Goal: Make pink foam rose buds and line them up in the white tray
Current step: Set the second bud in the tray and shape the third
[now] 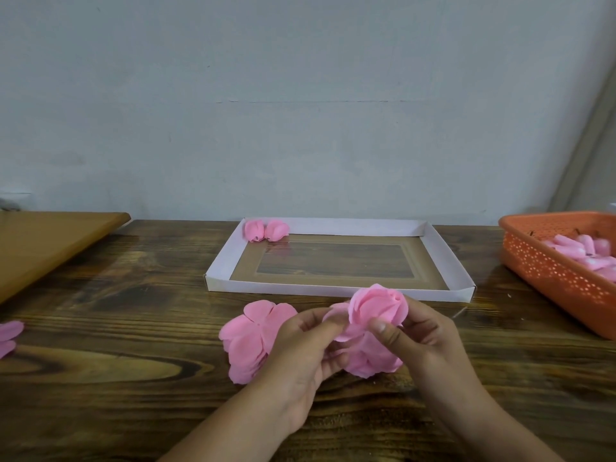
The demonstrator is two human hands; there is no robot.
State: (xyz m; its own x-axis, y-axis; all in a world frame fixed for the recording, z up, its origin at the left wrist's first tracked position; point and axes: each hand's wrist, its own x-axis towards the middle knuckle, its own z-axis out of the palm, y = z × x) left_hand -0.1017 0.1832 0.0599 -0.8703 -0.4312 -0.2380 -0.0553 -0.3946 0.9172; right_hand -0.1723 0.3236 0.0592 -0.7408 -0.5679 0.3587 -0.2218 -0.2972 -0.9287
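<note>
Both hands hold one pink foam rose bud (378, 306) just in front of the white tray (222, 261). My left hand (301, 348) pinches a loose petal at its left side. My right hand (421, 335) grips the bud, thumb pressed on its front. More pink petals (373, 361) hang below the bud between my hands. A stack of flat pink foam petals (248, 338) lies on the table left of my left hand. Two finished buds (266, 230) sit side by side in the tray's far left corner.
An orange perforated basket (546, 271) with pink foam pieces (583, 253) stands at the right edge. A brown board (43, 241) lies at the left. Stray pink petals (8, 336) rest at the far left of the wooden table (116, 361). A grey wall rises behind.
</note>
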